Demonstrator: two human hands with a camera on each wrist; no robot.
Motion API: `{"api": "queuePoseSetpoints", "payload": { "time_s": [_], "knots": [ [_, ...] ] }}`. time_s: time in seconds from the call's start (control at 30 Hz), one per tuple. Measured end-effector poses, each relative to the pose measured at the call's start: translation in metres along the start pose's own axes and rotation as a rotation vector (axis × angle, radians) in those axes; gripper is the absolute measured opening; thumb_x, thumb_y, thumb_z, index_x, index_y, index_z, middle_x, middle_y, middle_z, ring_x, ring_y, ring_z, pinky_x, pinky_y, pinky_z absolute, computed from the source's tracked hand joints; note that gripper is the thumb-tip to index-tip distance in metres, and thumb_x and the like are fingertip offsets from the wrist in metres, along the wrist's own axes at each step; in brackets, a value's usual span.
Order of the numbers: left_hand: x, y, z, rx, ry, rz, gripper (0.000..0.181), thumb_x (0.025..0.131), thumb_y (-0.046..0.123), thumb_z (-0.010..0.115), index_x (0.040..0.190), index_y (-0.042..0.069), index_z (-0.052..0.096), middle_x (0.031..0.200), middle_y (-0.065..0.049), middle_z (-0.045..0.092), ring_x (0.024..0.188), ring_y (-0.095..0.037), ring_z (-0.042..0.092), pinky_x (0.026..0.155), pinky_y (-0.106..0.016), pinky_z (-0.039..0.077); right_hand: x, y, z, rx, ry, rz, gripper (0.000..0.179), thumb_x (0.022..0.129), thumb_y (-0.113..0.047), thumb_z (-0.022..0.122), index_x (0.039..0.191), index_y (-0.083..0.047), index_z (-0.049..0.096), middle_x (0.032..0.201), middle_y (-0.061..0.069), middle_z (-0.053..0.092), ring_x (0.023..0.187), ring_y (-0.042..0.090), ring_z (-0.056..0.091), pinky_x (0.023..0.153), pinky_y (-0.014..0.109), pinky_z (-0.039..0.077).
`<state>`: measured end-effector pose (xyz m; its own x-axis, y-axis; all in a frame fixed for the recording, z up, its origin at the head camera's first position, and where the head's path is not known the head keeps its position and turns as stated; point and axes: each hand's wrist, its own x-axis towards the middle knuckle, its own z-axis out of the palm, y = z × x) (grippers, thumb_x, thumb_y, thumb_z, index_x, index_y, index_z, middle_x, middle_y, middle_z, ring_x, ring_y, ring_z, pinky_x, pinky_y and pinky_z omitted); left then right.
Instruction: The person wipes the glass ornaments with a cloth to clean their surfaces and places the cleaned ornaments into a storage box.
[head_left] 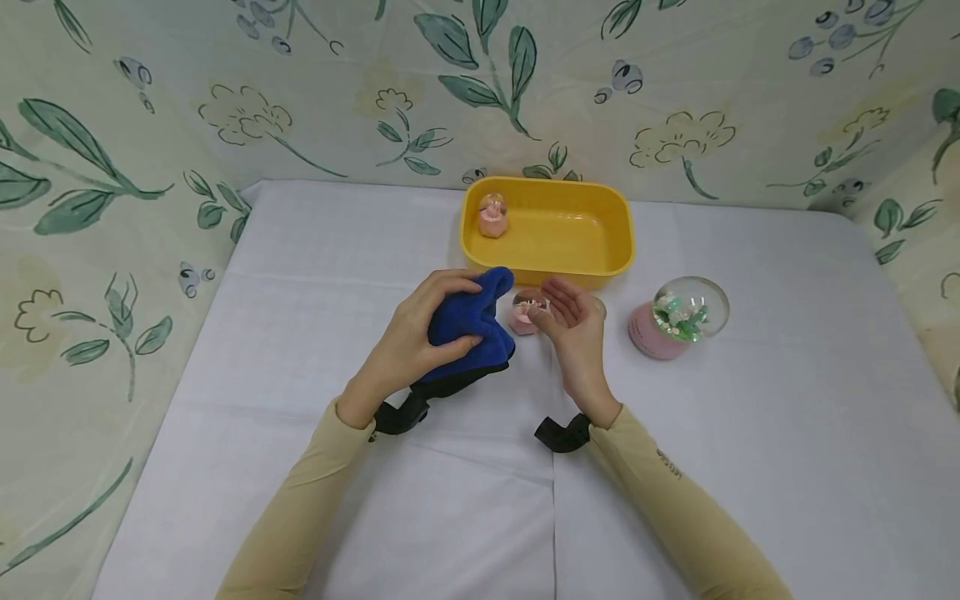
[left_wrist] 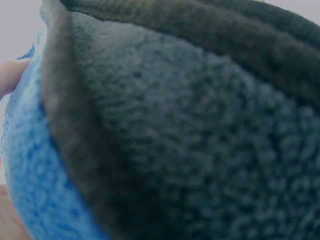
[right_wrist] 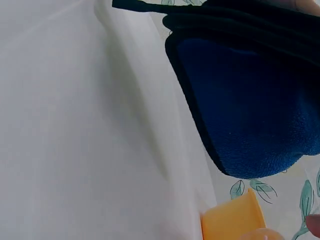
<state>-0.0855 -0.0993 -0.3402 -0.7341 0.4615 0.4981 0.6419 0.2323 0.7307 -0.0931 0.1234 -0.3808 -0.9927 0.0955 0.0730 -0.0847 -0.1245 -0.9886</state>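
Observation:
My left hand (head_left: 408, 333) grips a bunched blue cloth (head_left: 468, 321) with dark edging, thumb in front and fingers over the top. The cloth's dark underside (left_wrist: 200, 115) fills most of the left wrist view, while its blue face (right_wrist: 245, 110) shows in the right wrist view. Just right of the cloth, my right hand (head_left: 581, 342) pinches a small pink snow globe (head_left: 522, 321), its thumb across the globe's front and the other fingers beside the dome. Part of that globe is hidden behind the thumb.
A yellow tray (head_left: 562, 271) stands at the back, with another small pink snow globe (head_left: 492, 217) in its left end. To the right, a larger snow globe (head_left: 660, 337) with a pink base lies tilted on the white tablecloth (head_left: 787, 400). Floral fabric (head_left: 300, 67) hangs behind.

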Motion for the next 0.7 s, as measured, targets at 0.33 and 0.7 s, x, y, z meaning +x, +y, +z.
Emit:
{"api": "queuePoseSetpoints", "payload": {
  "time_s": [0.33, 0.7],
  "knots": [
    [0.0, 0.0, 0.001, -0.005, -0.001, 0.008, 0.053, 0.079, 0.002, 0.076, 0.125, 0.002, 0.05, 0.137, -0.015, 0.046, 0.126, -0.026, 0.043, 0.106, -0.04, 0.034, -0.002, 0.019, 0.004, -0.051, 0.025, 0.05, 0.053, 0.085, 0.009, 0.064, 0.134, 0.007, 0.043, 0.135, 0.022, 0.047, 0.124, 0.026, 0.046, 0.107, 0.031, 0.033],
    [0.001, -0.001, 0.001, -0.012, -0.008, 0.007, 0.053, 0.079, 0.001, 0.076, 0.125, 0.002, 0.05, 0.136, -0.015, 0.047, 0.126, -0.026, 0.043, 0.107, -0.039, 0.033, -0.001, 0.036, 0.004, -0.071, -0.016, 0.024, 0.054, 0.084, 0.006, 0.067, 0.133, 0.008, 0.044, 0.128, 0.02, 0.055, 0.116, 0.025, 0.051, 0.104, 0.035, 0.037]
  ]
}}
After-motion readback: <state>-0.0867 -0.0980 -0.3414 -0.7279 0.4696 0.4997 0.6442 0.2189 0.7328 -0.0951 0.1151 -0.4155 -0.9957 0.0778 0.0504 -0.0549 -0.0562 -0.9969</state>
